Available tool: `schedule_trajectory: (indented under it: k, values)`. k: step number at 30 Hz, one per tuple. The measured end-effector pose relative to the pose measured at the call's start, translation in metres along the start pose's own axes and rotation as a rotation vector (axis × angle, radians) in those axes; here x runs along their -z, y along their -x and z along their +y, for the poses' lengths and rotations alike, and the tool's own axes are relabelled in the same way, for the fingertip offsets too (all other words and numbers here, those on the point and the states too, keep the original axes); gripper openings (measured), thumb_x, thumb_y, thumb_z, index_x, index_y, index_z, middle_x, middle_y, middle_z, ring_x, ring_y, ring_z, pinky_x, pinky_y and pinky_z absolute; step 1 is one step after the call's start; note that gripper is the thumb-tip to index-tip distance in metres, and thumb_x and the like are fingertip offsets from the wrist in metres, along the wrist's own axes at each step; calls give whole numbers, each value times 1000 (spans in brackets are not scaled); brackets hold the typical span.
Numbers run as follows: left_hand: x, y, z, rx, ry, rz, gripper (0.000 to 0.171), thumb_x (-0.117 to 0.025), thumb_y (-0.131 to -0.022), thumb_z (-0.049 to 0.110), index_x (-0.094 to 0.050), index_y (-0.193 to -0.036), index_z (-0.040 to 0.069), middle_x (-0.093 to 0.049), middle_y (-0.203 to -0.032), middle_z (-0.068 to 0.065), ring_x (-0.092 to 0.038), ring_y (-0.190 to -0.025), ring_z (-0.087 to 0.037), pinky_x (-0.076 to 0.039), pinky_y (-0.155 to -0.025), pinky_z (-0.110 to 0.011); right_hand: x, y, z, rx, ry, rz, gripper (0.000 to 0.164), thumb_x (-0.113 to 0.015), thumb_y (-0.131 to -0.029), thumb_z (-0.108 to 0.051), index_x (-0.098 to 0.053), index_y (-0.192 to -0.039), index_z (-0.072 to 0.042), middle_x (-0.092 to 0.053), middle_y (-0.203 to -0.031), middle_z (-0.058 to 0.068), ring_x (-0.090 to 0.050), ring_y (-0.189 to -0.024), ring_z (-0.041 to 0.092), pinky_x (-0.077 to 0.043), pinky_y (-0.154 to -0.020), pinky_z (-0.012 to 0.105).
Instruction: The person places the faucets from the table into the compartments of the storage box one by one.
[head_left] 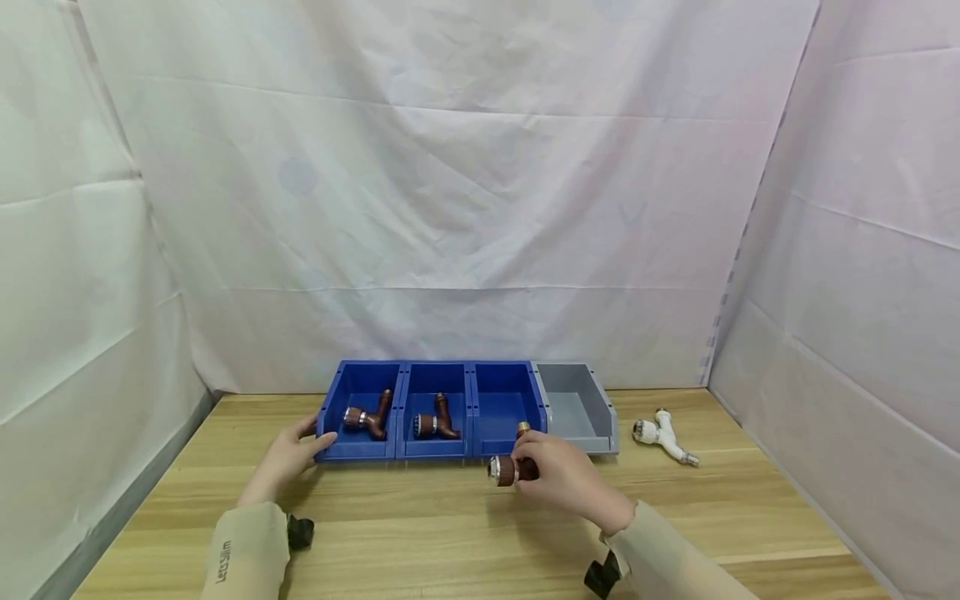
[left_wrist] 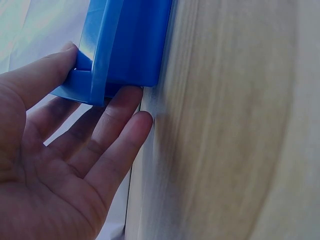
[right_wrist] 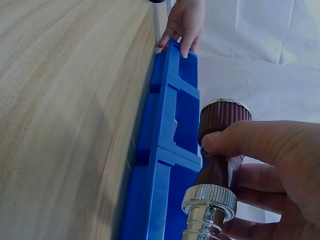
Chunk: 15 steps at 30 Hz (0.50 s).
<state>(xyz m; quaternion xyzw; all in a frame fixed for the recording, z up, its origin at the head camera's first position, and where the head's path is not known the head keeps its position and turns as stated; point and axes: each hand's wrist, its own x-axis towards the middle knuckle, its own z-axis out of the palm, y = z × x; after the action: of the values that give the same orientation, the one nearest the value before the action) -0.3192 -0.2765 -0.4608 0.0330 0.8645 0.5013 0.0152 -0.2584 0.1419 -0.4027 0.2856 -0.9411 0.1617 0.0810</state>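
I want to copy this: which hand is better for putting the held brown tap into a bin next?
The right grip, probably: it holds the brown tap, near the front of the third blue bin. The left grip is away at the leftmost blue bin, holding its edge.

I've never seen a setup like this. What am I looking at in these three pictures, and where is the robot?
There is no robot here: someone is working bare-handed. The wide picture looks forward and down from the person's head; the other two are taken from the left and right wrists.

On the wooden table stands a row of three blue bins and one grey bin. The two leftmost hold one brown tap each. A white tap lies on the table, right of the row.

The left hand grips the leftmost bin's outer edge. The right hand holds another brown tap with metal ends.
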Motion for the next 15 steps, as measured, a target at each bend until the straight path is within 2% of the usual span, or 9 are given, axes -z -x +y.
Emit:
schedule_trajectory:
  k: [15]
  values:
    - [-1, 1, 2, 10, 13, 15, 64, -58, -99, 23, -29, -148, -7, -38, -141, -36, -43, -125, -47, -54, -85, -44, -2, -7, 8, -9, -4, 4, 24, -77, -77, -19, -72, -100, -12, -65, -106, -1, -64, -93, 20, -53, -76, 35]
